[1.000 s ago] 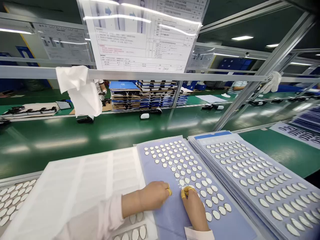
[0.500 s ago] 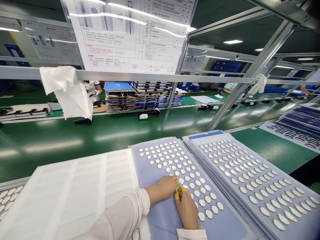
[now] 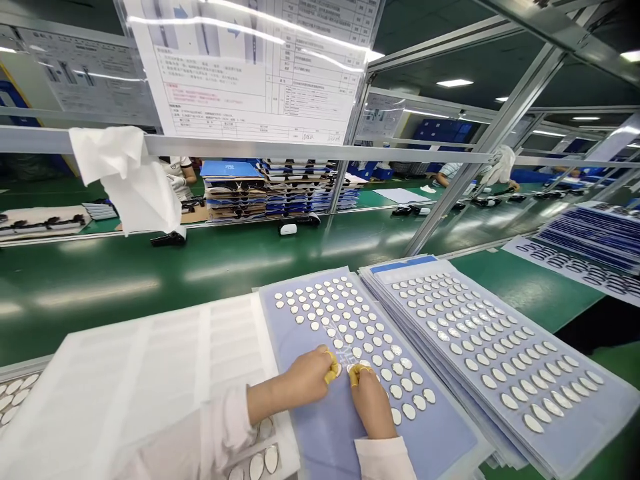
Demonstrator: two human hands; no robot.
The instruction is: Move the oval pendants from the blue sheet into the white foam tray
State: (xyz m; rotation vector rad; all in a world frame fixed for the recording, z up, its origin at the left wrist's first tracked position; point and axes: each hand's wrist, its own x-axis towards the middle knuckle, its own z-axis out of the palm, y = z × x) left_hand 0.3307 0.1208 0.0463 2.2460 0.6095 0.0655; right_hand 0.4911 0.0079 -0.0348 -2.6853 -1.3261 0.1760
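Note:
My left hand (image 3: 313,375) is closed, its yellow-covered fingertips pinching a small white oval piece with a dark rim (image 3: 339,369). Just to its right, my right hand (image 3: 371,400) is closed too, in a pinch, with the edge of another white oval piece (image 3: 349,367) at its fingertips. Both hands are over a bluish sheet (image 3: 325,427) that carries rows of such ovals. The lower left part of this sheet is bare. Under my left sleeve, a few larger-looking ovals (image 3: 271,459) lie in clear plastic.
To the right lies a stack of similar sheets (image 3: 565,447) full of ovals. White translucent layered sheeting (image 3: 125,373) covers the left side. Beyond runs a green bench (image 3: 225,257) with dark devices. A metal rail (image 3: 300,150) holds a cloth (image 3: 135,180) and a printed sheet. Co-workers sit opposite.
My hands have moved apart; the left has gone to the left and now shows an oval in its pinch. The view has shifted slightly.

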